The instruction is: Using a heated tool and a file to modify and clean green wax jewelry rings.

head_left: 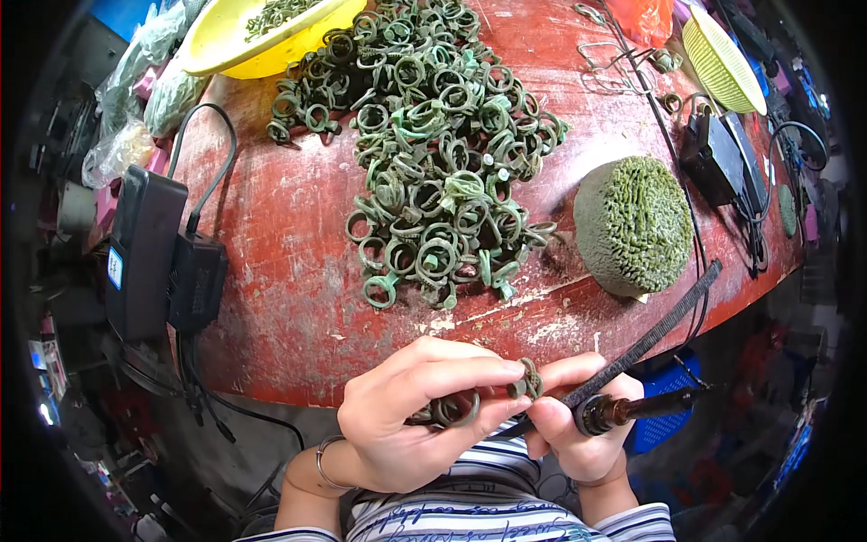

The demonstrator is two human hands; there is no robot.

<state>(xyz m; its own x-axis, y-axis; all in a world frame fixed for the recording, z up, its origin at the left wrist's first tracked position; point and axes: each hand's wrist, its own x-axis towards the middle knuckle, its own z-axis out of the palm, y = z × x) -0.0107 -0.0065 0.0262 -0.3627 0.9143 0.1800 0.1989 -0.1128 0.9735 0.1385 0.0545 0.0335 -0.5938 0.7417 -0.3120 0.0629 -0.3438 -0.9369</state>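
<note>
Over the table's near edge, my left hand [406, 411] pinches a greenish-brown ring [526, 379] between thumb and fingertips. More dark rings [456, 408] sit inside its curled fingers. My right hand [582, 425] is closed around a long, dark, ridged strip like a flat file [646, 345] and a slim tool with a brown, dark-tipped shaft [623, 412]. Its fingertips meet the pinched ring beside my left thumb. Beyond my hands lies a large heap of tarnished, green-tinged metal rings [442, 181]. The kind of the slim tool cannot be made out.
A thick round block with a rough green top [632, 226] stands on the red table [280, 298], right of the heap. Black power adapters with cables lie left [144, 253] and right [709, 163]. Far back are a yellow bowl [298, 50] and a pale yellow basket [722, 63].
</note>
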